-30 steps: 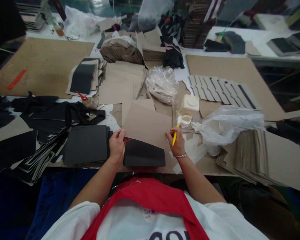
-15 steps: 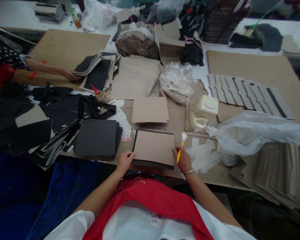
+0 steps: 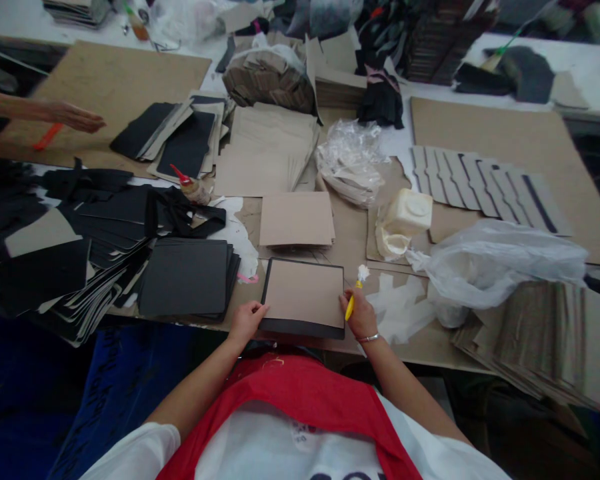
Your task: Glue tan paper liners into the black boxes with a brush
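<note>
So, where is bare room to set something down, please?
Bare room shows on the right board, beyond the row of grey pieces, and on the left board, beyond another person's hand and dark pieces. Crowded: left of the left hand, by black sheets; far right of the right hand, by a plastic bag and a card stack.

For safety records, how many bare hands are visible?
3: the wearer's left hand and right hand, flanking a rectangular beige card; a co-worker's hand at upper left. More may be hidden.
</note>
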`<state>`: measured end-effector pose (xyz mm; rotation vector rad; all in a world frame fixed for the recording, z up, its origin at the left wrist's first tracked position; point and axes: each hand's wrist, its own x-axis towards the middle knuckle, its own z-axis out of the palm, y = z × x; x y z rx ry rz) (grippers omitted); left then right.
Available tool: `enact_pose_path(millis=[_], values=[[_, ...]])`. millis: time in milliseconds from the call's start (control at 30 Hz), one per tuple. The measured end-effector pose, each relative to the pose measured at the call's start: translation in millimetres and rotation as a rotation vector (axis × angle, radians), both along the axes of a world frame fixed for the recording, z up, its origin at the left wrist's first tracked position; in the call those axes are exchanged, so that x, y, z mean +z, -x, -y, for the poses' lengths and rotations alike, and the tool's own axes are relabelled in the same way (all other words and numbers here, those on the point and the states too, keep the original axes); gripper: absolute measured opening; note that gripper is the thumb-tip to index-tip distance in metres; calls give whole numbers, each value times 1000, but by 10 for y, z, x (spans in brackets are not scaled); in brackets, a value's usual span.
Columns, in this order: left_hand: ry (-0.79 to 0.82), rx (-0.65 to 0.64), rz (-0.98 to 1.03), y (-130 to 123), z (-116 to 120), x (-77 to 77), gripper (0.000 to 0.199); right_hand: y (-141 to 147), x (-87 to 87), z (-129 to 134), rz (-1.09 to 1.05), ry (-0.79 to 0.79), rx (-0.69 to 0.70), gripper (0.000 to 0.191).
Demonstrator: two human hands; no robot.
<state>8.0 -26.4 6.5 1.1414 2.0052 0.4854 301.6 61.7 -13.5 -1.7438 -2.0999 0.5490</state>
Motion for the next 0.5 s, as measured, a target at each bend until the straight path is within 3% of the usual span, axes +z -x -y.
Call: enact_pose_path(millis=[500], values=[[47, -106, -76, 20, -35, -17, 38, 11, 34, -17, 22, 85, -6, 10]])
